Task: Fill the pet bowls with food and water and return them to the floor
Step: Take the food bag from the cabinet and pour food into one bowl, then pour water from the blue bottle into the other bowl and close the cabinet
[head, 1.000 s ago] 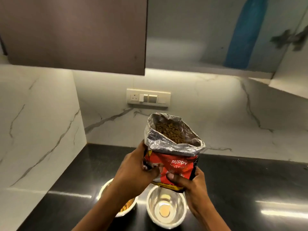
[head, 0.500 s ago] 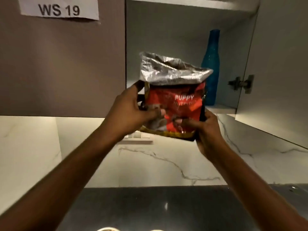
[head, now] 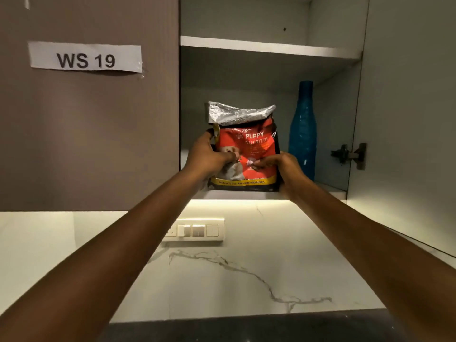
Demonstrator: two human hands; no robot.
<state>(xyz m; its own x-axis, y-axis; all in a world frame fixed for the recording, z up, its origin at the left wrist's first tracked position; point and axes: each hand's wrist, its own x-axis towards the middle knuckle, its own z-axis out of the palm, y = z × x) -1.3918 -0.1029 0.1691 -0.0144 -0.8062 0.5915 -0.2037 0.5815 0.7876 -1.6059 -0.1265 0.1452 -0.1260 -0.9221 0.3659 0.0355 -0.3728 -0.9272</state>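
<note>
I am reaching both arms up into the open cabinet [head: 271, 70], its shelf [head: 328, 192] lying just under my fingers. My left hand [head: 206, 157] and right hand [head: 283, 166] are both gripping the puppy food bag [head: 249, 149] by its sides, holding it upright, its base resting at the shelf's front edge. A blue bottle [head: 302, 129] is standing just beyond my right fingers.

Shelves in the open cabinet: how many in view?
2. The lower shelf carries the food bag, held by both hands, and the blue bottle. The upper shelf sits above them; its top surface is hidden from this angle.
</note>
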